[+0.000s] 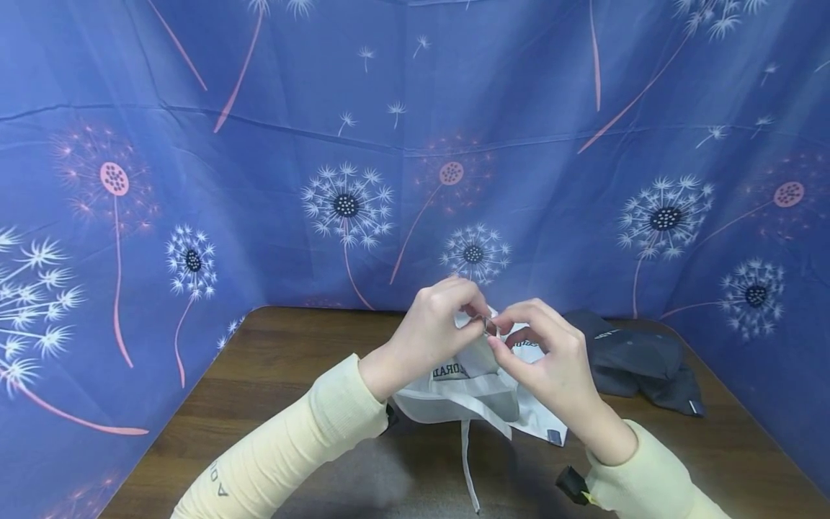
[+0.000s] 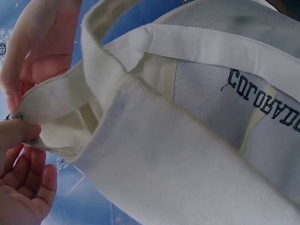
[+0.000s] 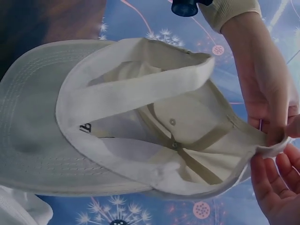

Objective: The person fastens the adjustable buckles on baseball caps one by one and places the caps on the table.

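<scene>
Nearest are two pale sleeves (image 1: 279, 440), then one narrow white strip (image 1: 466, 454) pointing toward the near edge of the worktop (image 1: 272, 360). Beyond, one pale cap (image 1: 480, 357) is held above the worktop's middle, its rear edge pinched by the left hand (image 1: 424, 331) and by the right hand (image 1: 551, 346). Only the left wrist view shows the lettering (image 2: 262, 101) inside at length, reversed; the right wrist view adds one eyelet (image 3: 172, 122) in the lining. The head view alone takes in the dark cap (image 1: 638, 353) near the far right corner; whether the dark cloth beneath is a second cap, I cannot tell. Behind the far edge hangs a blue dandelion-print curtain (image 1: 259, 180).
</scene>
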Demonstrator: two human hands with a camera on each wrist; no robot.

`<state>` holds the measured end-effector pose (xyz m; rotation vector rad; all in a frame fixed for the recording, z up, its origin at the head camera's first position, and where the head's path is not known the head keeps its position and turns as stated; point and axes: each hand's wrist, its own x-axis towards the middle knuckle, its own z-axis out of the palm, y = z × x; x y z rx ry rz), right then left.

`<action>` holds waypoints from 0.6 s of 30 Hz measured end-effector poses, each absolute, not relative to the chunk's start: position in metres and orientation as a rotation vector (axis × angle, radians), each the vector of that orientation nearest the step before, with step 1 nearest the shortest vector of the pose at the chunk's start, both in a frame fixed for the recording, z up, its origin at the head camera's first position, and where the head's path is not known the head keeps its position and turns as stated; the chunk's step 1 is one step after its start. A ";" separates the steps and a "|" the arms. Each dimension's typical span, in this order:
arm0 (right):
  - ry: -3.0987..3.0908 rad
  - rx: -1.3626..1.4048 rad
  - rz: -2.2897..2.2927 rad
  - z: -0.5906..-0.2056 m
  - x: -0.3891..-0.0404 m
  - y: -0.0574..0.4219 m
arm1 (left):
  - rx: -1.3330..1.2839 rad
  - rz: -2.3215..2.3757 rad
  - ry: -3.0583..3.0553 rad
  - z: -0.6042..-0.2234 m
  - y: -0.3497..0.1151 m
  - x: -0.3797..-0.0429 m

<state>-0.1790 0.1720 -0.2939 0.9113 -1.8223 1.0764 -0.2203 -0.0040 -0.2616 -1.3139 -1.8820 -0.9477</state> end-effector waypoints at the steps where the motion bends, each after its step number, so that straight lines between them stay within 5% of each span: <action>1: -1.830 0.914 1.072 -0.293 -0.179 0.172 | -1.312 -0.943 -1.888 -0.262 -0.004 -0.220; 18: -2.182 0.981 1.185 -0.285 -0.174 0.181 | -1.359 -0.805 -1.870 -0.265 -0.004 -0.210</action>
